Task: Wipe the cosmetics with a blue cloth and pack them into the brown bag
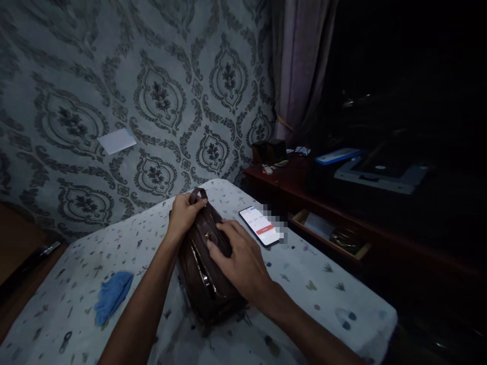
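Observation:
A dark brown leather bag (194, 298) lies on the printed bed sheet, with a loop handle at its far end and a partly opened metal zip along its near top. My left hand (184, 215) is closed on the far end of the bag, beside the loop handle, thumb on top. Across the bag's right side rests my right hand (243, 256), thumb and fingers gripping the leather around a small gold-coloured metal fitting (207, 235). The inside of the bag cannot be seen.
A lit phone (261, 225) lies right of the bag. Crumpled blue gloves (113, 296) lie to the left. Past the bed's right edge stands a dark red desk (279, 180) with an open drawer (331, 235). Patterned wallpaper (163, 96) closes off the far side.

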`<state>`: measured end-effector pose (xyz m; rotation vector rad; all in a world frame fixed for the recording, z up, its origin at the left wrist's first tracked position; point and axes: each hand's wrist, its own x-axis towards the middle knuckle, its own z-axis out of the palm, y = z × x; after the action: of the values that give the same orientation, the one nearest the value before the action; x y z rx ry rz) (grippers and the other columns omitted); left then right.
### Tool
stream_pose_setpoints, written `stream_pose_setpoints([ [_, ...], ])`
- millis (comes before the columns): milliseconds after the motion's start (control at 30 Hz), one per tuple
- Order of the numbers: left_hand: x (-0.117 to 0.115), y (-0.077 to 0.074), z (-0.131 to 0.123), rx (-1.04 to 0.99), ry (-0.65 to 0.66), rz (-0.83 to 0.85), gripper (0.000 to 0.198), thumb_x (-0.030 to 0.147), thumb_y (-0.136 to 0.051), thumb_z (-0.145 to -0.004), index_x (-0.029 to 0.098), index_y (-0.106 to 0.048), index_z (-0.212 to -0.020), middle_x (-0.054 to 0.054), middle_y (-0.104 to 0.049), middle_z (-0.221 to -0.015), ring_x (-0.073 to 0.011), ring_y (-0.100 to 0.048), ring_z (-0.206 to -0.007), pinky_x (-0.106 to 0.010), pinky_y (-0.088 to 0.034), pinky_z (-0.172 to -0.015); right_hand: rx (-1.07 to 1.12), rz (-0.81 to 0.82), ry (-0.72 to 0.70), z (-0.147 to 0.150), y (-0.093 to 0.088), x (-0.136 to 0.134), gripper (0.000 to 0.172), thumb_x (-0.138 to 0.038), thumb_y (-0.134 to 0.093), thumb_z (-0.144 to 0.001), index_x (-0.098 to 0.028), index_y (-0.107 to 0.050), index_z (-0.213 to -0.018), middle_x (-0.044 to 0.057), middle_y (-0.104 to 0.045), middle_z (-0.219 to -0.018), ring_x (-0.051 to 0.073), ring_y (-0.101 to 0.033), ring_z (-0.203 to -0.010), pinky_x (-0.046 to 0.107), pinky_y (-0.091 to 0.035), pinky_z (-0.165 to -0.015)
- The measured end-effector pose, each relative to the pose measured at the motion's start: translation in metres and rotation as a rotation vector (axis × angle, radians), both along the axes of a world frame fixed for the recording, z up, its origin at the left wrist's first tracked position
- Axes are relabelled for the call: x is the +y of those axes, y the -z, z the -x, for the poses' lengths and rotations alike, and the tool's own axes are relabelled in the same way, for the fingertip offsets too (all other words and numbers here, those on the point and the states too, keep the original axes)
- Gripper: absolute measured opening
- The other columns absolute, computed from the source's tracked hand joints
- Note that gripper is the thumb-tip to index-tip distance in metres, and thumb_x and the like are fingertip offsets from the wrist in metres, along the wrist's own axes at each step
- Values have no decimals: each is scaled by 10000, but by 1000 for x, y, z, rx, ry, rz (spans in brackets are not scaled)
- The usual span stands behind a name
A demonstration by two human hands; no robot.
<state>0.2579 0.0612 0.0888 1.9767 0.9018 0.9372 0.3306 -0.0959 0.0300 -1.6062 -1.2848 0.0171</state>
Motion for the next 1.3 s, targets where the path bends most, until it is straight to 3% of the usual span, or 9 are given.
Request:
stream_pose_setpoints([
  [233, -1, -1, 2, -16, 31, 65, 237, 397, -701, -611, 180, -606, -608, 37, -537, -537, -119, -453, -520, -249, -352, -522, -14, 191, -130, -10, -22, 10, 458, -346, -576, -903, -147, -561, -1316, 132, -573, -1162, 290, -548, -1135, 447, -463, -1008],
  [500, -2, -5, 4, -11, 56, 91, 270, 424, -717, -573, 180, -607, -610, 23, -570, -557, -130, -490, -534, -255, -388, -532, -174, 344, -169, -16, -40, 7, 375, -336, -606, -903, -153, -622, -1230, 131, -567, -1164, 293, -547, -1090, 442, -457, -981],
  [667, -1, -4, 5, -10, 57, 91, 281, 433, -720, -572, 181, -599, -603, 28, -557, -554, -125, -481, -536, -246, -381, -523, -149, 304, -160, -16, -37, 9, 503, -336, -614, -898, -157, -543, -1362, 132, -555, -1190, 284, -543, -1112, 434, -448, -999],
  [900, 0, -3, 5, -16, 60, 107, 292, 428, -735, -555, 179, -594, -609, 35, -564, -548, -118, -477, -515, -244, -381, -518, -176, 316, -200, -21, -36, 10, 392, -369, -648, -882, -204, -631, -1237, 99, -561, -1131, 269, -557, -1059, 416, -461, -955],
  [1133, -5, -7, 4, -38, 53, 134, 305, 426, -750, -538, 182, -579, -604, 37, -567, -545, -120, -491, -508, -255, -392, -533, -194, 336, -124, -5, -37, -1, 572, -333, -534, -959, -159, -414, -1490, 171, -552, -1280, 326, -511, -1209, 481, -436, -1030],
  [1300, -14, -10, 3, -46, 50, 165, 289, 410, -744, -533, 181, -570, -564, 39, -537, -506, -108, -451, -476, -248, -351, -501, -215, 361, -117, -1, -45, -4, 500, -314, -558, -953, -157, -492, -1422, 175, -550, -1289, 337, -528, -1197, 506, -451, -1017],
])
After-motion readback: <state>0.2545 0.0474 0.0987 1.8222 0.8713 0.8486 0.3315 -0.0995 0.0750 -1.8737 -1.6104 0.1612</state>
